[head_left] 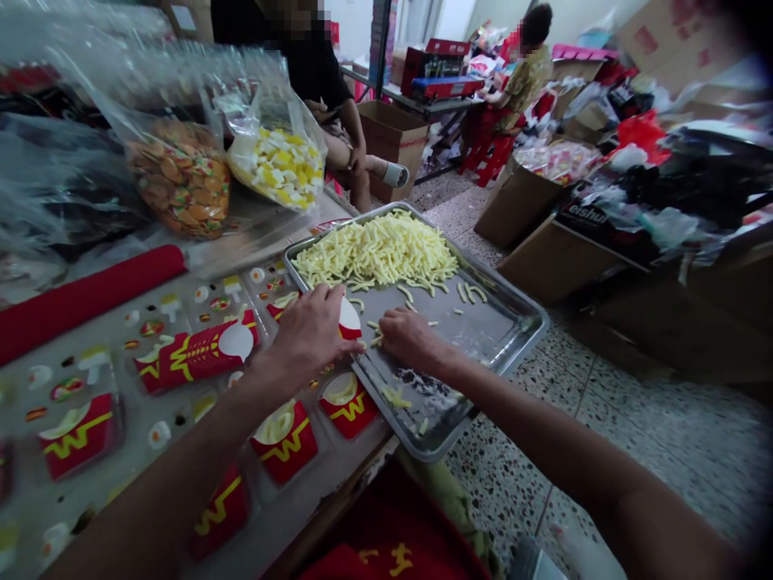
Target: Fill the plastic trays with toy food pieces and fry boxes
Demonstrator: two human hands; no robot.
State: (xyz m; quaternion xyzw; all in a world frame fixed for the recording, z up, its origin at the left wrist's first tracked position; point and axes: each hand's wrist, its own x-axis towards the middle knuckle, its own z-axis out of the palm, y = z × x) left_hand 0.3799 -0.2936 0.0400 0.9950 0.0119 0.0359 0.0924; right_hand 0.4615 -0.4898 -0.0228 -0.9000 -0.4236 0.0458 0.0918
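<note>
My left hand (311,322) grips a small red-and-white french fry box (350,321) at the tray's left edge, its fingers covering most of it. Closed and low over the metal tray (483,342), my right hand (411,340) has pale toy french fries (375,332) at its fingertips; how many it holds is hidden. A large heap of toy fries (380,250) fills the tray's far end, with loose ones scattered nearer. Left of my left hand lies a nested stack of fry boxes (199,354). Filled fry boxes (285,443) sit in clear plastic blister trays (145,475) beside small toy foods.
Plastic bags of orange toy pieces (181,181) and yellow-white pieces (283,165) stand at the table's back, near a red roll (90,302). Cardboard boxes (561,258) crowd the floor at right. One person (320,80) sits beyond the table, another (525,72) farther back.
</note>
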